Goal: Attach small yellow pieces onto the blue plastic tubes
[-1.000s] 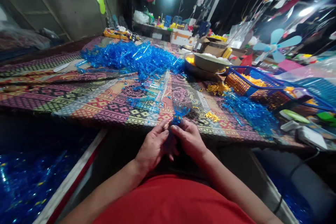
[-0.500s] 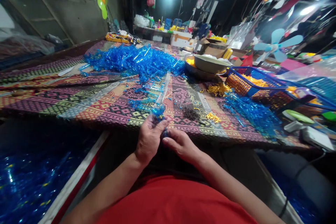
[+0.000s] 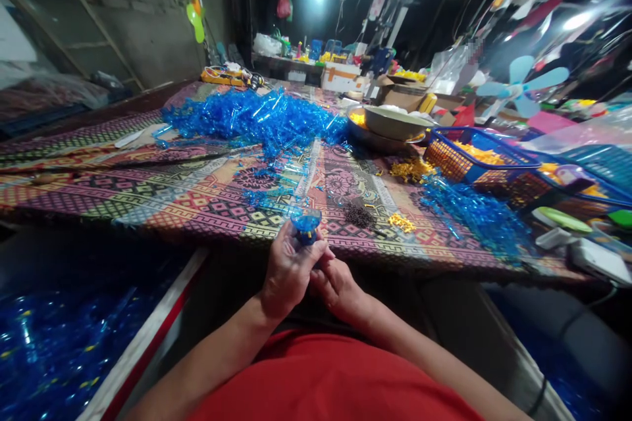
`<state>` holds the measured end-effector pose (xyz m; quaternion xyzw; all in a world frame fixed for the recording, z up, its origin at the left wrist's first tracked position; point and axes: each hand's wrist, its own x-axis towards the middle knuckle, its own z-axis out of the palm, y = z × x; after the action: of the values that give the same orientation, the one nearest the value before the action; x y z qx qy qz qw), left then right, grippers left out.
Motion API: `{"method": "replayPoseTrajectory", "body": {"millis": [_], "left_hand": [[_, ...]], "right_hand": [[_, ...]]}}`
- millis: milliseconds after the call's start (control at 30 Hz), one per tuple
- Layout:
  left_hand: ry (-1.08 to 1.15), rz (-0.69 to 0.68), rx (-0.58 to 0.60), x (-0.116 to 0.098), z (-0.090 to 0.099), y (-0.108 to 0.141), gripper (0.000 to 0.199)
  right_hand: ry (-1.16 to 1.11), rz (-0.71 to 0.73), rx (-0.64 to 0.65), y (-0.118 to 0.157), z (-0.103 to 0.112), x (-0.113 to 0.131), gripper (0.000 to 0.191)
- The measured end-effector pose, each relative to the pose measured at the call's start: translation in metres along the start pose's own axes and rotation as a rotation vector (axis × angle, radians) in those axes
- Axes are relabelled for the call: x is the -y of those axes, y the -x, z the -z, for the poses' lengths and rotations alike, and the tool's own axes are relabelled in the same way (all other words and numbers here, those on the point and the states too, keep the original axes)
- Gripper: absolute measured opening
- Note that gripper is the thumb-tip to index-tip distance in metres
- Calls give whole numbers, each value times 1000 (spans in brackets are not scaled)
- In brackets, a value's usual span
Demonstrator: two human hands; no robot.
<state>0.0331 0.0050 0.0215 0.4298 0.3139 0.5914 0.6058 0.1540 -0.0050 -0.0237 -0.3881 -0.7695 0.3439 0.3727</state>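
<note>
A see-through blue plastic piece with a flared, cup-like end (image 3: pixel 306 223) stands upright at the table's front edge, a bit of yellow showing inside it. My left hand (image 3: pixel 291 273) is closed around its neck, thumb across the front. Just below and to the right, my right hand (image 3: pixel 338 286) is closed with its fingers curled at the piece's lower end, touching the left hand; that end is hidden. On the patterned cloth ahead lie a small heap of dark beads (image 3: pixel 359 215) and a little pile of yellow parts (image 3: pixel 401 222).
A large heap of blue plastic pieces (image 3: pixel 251 117) covers the table's back middle. More blue pieces (image 3: pixel 474 210) lie at right, beside a blue basket of yellow parts (image 3: pixel 486 154) and stacked bowls (image 3: pixel 392 123). Bins of blue pieces (image 3: pixel 54 342) flank me below. A blue fan (image 3: pixel 522 85) stands far right.
The blue piece has tipped so its flared end now faces up toward me. Both hands have shifted slightly, and the right fingers have closed in under the left hand.
</note>
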Motion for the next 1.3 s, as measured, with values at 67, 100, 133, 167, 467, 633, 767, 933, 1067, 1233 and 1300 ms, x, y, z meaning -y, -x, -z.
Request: {"method": "replayPoseTrajectory", "body": {"millis": [67, 100, 133, 167, 467, 633, 767, 933, 1067, 1233, 1300], "left_hand": [[-15, -1, -1, -2, 0, 3, 15], [-16, -8, -6, -4, 0, 3, 15], [-15, -18, -10, -6, -1, 3, 15], [-12, -31, -13, -8, -2, 3, 15], [-16, -61, -40, -14, 1, 1, 12], [-11, -55, -21, -10, -1, 2, 15], [20, -26, -40, -10, -7, 1, 14], [11, -52, 17, -13, -6, 2, 13], [-144, -64, 77, -16, 10, 8, 13], [-401, -145, 218, -14, 20, 17, 19], [-439, -180, 291, -13, 18, 19, 22]], "right_hand": [[-77, 5, 1, 3, -5, -5, 31], [-112, -3, -2, 5, -8, -7, 31], [-142, -17, -4, 6, -11, -8, 33], [-165, -34, -2, 7, -13, -8, 35], [-228, -100, 15, 2, 9, 3, 32], [-31, -25, 10, -2, 16, 13, 38], [-74, -41, 20, -5, 9, 19, 42], [-115, -14, -5, -7, 2, 18, 40], [-8, 100, -35, -6, 22, 17, 25], [130, 280, -187, -10, 62, 47, 66], [241, 397, -152, -15, 72, 64, 73]]}}
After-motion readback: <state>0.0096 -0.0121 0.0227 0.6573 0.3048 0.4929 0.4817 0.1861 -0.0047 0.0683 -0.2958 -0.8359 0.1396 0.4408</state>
